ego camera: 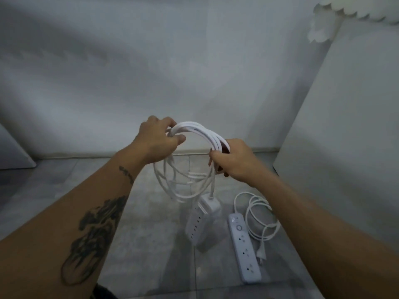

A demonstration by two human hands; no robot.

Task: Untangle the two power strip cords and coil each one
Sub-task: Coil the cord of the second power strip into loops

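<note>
Smooth white plastic cords (203, 132) and power strips (245, 249); matt grey tiled floor (146, 229).

I see the grey tiled floor (140, 244); a power strip (245, 248) lies on it, its cord (259, 214) looped at two o'clock.

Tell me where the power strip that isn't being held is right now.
In the head view, the loose power strip lies flat on the floor, low and right of centre, beside its own loosely looped cord and just right of the strip dangling from the held coil.
</note>
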